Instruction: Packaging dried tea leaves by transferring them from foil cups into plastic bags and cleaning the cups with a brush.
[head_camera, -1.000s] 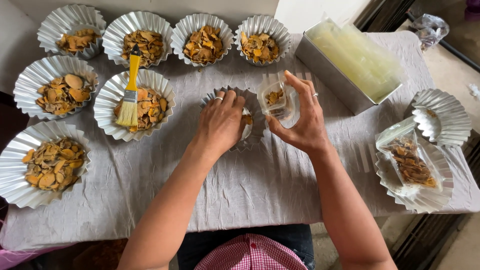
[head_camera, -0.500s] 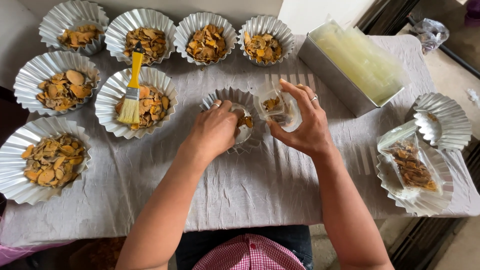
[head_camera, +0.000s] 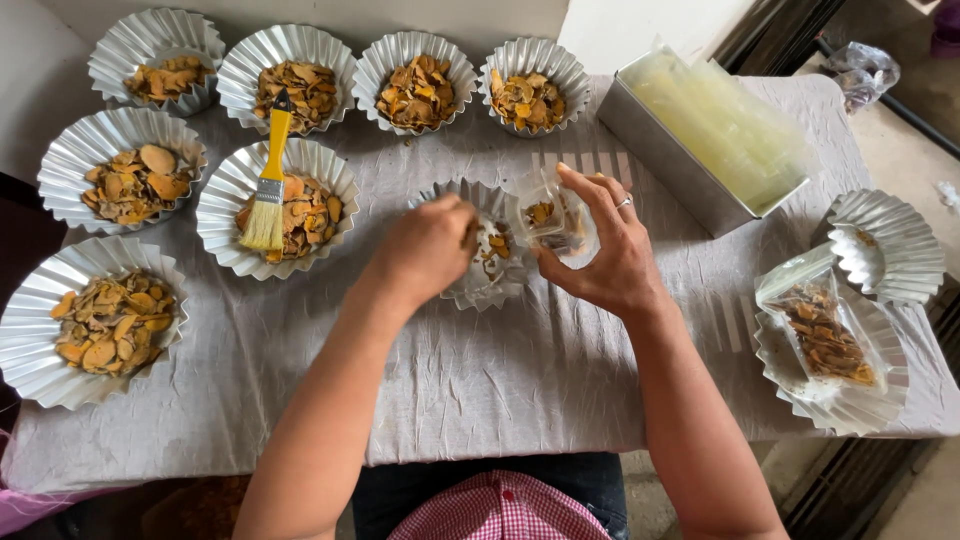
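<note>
My right hand (head_camera: 606, 255) holds a small clear plastic bag (head_camera: 553, 217) with a few orange-brown dried slices inside, tilted over a fluted foil dish (head_camera: 487, 287) at the table's middle. My left hand (head_camera: 428, 247) is closed down inside that dish, fingers bunched on dried slices (head_camera: 494, 245); what it pinches is hidden by the hand. A ring sits on a right-hand finger.
Several fluted foil dishes of dried slices fill the left and back, one (head_camera: 276, 206) with a yellow-handled brush (head_camera: 269, 190) lying on it. A metal box of clear bags (head_camera: 712, 140) stands back right. At right, stacked foil dishes (head_camera: 886, 245) and a filled bag (head_camera: 822, 334).
My left hand moved left and down into the middle dish and closed on slices. My right hand shifted the bag slightly toward me, tilting it.
</note>
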